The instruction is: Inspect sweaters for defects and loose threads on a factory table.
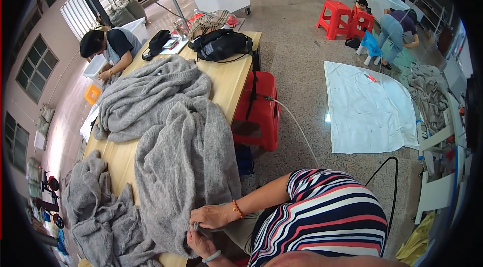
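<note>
- crumpled grey knit (pixel 90 191), at the left of the desk (pixel 118 166): best kept apart from the piece in hand, since loose folds could tangle with it.
- grey knit pile (pixel 156 93), on the desk farther from the person: it adjoins the worked piece, so a gentle pull is judged wiser than a tug.
- grey knit garment (pixel 181 166), the piece in hand: it is spread along the desk, its near end gathered at the edge by the person; leaving its weight on the wood should spare the knit from stretching.
- gathered edge of the garment: a short span, held lightly and evenly between the fingertips, likely gives the best control; a hard pinch could distort the stitches.
- left hand (pixel 203 245), with a pale bangle: the lower of the two hands, fingers bent and nearly closed, pinching the edge.
- right hand (pixel 214 215), with a beaded bracelet: just above the left, palm down, fingers curled and gripping the same edge; the exact fingertip contact is too small to tell.
</note>
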`<action>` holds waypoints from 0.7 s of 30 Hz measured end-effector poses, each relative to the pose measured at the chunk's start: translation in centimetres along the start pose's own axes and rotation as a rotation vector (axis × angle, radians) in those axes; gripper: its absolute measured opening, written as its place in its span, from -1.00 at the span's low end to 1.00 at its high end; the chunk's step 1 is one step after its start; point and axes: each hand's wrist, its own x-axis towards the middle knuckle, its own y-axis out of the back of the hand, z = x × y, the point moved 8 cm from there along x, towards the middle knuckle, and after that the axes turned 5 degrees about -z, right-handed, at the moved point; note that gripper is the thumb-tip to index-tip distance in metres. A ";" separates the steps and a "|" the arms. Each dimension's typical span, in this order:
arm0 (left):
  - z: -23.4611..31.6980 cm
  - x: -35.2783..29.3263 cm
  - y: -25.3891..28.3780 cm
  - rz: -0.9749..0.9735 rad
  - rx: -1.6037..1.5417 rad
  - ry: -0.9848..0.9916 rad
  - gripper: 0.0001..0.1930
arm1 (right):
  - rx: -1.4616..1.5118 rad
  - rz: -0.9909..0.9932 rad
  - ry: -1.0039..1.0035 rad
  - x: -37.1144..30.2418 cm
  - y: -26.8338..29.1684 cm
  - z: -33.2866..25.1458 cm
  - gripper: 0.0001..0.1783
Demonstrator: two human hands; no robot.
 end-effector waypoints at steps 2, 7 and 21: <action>-0.2 0.1 -0.3 0.004 0.001 0.004 -0.79 | -0.028 -0.005 -0.011 -0.2 -0.2 0.7 -0.79; -0.3 -0.3 1.1 0.054 0.112 -0.007 -0.80 | -0.048 -0.083 -0.030 0.0 -0.8 0.6 -0.79; 0.8 -1.4 -0.9 0.064 0.256 -0.072 -0.76 | -0.078 -0.152 0.001 0.1 -0.5 0.9 -0.71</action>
